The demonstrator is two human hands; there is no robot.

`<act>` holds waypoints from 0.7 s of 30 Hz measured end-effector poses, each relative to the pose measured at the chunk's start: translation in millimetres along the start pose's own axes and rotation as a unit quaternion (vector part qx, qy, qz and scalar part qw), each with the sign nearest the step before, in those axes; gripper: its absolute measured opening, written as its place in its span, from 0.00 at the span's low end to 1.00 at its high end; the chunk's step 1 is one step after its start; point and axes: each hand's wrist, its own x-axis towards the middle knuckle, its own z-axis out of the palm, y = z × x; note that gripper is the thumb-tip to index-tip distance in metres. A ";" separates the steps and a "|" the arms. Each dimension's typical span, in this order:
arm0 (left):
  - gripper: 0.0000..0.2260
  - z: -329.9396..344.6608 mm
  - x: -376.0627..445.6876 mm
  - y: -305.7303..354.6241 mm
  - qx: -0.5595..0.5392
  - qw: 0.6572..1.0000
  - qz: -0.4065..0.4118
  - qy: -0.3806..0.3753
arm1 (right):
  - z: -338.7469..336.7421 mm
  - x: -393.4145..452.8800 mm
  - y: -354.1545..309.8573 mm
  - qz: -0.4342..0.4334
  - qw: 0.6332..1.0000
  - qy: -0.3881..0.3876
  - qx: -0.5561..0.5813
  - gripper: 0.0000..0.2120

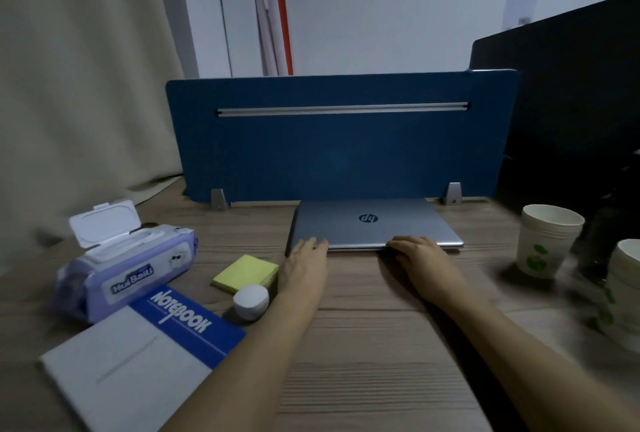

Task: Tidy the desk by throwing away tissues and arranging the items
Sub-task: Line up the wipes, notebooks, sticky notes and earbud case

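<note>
A closed silver laptop (374,223) lies flat against the foot of the blue desk divider (339,144). My left hand (304,265) rests on its front left corner and my right hand (420,255) on its front edge, fingers spread and flat. A yellow sticky-note pad (244,272) and a small white round object (251,300) lie just left of my left wrist. Further left are a purple wet-wipe pack (121,272) with its lid flipped up and a blue-and-white notebook (138,355). No loose tissue is in sight.
Paper cups (547,241) stand at the right, with another stack (623,293) at the frame edge and a dark bottle behind. A black monitor (571,102) rises at the back right. A beige curtain (79,85) hangs at the left of the wooden desk (363,345).
</note>
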 end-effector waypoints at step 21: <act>0.34 -75.9 -133.0 -97.2 -0.029 0.998 -0.047 0.027 | -14.9 -60.5 -120.7 0.042 0.962 -0.079 0.258 0.17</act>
